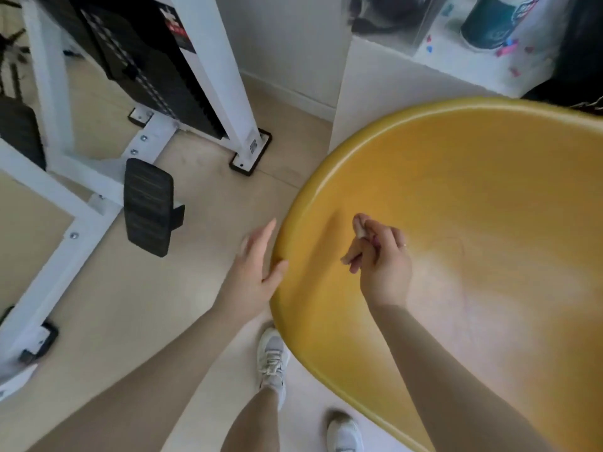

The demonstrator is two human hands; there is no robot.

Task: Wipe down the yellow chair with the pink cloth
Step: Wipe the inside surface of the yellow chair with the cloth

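The yellow chair (473,197) is a glossy round shell that fills the right half of the view. My left hand (257,265) lies with straight fingers against the outside of the shell's left rim, the thumb resting on the rim's edge. My right hand (380,256) hovers over the left part of the seat with its fingers curled. It pinches a small pale pink wad (361,227) at the fingertips, which looks like the pink cloth, mostly hidden inside the hand.
A white metal gym frame (65,177) with a black footplate (148,207) and a black weight stack (153,60) stands on the pale floor at left. A white cabinet (368,99) sits behind the chair. My two white shoes (272,360) are below the chair's rim.
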